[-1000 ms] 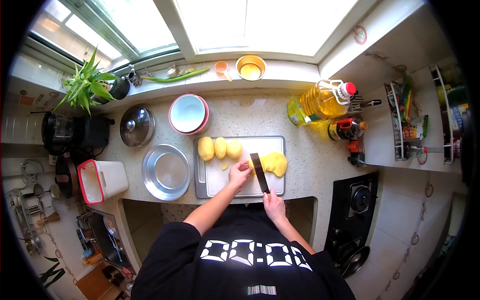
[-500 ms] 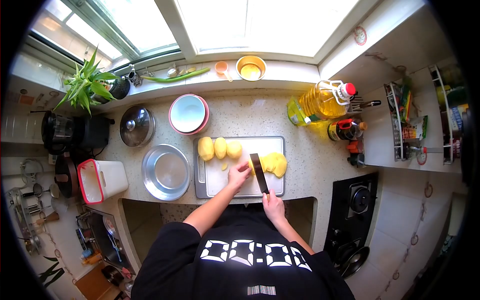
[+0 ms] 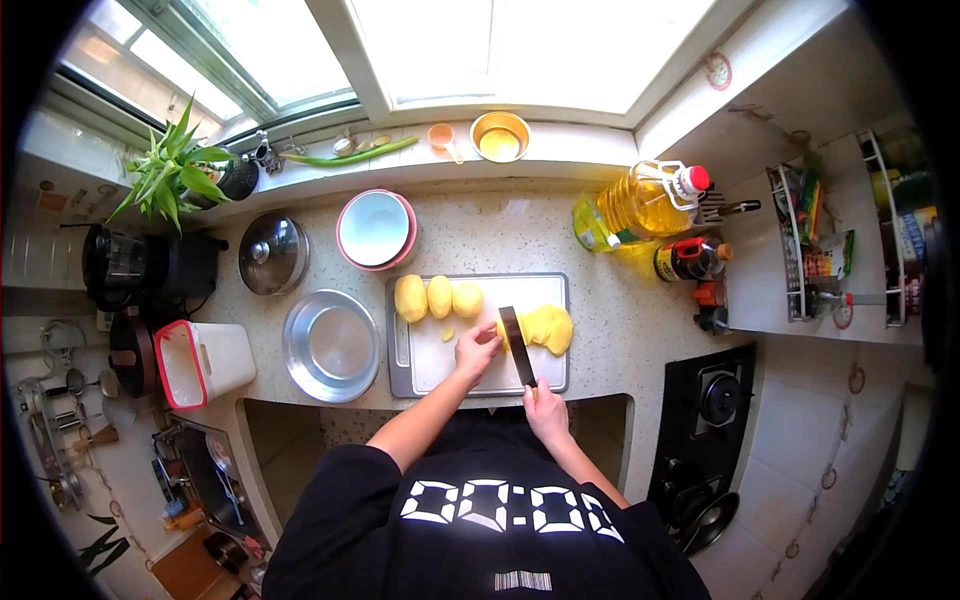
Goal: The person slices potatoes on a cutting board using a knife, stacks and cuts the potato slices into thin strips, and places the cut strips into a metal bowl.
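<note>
My right hand is closed round the handle of a kitchen knife, its dark blade pointing away from me over the cutting board. Just left of the blade, the fingertips of my left hand hold a peeled potato piece, mostly hidden by the fingers and knife. Potato slices lie overlapping to the right of the blade. Along the board's far left sit three peeled potatoes, with a small potato scrap in front of them.
Left of the board stands a metal basin, with stacked bowls and a lidded pot behind. An oil bottle and a dark sauce bottle stand at the back right. A black stove is to the right.
</note>
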Motion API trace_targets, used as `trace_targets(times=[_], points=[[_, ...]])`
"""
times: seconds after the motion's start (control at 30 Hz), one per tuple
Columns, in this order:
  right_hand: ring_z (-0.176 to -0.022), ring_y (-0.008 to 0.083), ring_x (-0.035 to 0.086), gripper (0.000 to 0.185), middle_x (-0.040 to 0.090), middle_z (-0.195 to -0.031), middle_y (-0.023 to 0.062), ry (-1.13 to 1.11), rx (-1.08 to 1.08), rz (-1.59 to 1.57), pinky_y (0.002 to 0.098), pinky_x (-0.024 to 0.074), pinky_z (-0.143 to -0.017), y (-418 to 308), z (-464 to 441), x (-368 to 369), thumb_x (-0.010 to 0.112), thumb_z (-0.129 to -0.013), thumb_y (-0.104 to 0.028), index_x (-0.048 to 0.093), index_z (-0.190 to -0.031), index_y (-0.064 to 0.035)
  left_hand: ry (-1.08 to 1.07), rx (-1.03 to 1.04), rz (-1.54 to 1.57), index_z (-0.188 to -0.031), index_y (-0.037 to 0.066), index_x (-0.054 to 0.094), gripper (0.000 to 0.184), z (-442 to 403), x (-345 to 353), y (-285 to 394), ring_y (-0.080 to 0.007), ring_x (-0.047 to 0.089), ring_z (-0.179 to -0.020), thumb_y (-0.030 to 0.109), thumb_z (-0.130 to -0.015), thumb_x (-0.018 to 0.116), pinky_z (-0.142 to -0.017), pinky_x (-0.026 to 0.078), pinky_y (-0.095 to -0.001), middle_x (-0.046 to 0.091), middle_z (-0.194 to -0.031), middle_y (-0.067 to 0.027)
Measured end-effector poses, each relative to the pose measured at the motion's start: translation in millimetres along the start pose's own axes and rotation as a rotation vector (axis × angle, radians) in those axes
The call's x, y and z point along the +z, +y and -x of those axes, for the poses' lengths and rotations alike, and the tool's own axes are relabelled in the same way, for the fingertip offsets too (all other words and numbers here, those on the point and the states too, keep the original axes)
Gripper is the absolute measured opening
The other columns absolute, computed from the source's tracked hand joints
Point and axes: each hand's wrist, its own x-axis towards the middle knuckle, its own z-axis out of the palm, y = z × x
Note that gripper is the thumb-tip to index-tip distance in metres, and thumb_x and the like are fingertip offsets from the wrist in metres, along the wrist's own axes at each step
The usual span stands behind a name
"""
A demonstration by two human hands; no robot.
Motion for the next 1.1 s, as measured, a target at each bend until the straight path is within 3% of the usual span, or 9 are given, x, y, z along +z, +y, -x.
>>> trace_targets(times=[0.87,1.1], points=[[-0.072,0.0515,0.065,0.026,0.065,-0.07,0.0279,-0.043,0.025,-0.005,0.0614,0.0507,-0.063,4.2,-17.2,17.2,0.059,-0.099,-0.032,0.053,-0.103,-0.0071,0.045,0.088,-0.099,-0.126,0.003,0.069,0.041,-3.7,-0.4,-6.4,-0.0111,0.067,-0.087,0.011,-0.087,0.077,-0.078,0.056,-0.0258,0.073,-0.101,-0.0044],[-0.075,0.0514,0.065,0.026,0.065,-0.075,0.0292,-0.072,0.011,-0.031,0.0594,0.0502,-0.064,5.0,-22.6,20.6,0.059,-0.098,-0.028,0.052,-0.107,-0.0044,0.062,0.101,-0.142,-0.124,0.003,0.071,0.039,-3.7,-0.3,-7.0,-0.0108,0.067,-0.088,0.013,-0.087,0.077,-0.081,0.055,-0.0256,0.074,-0.102,-0.0046]])
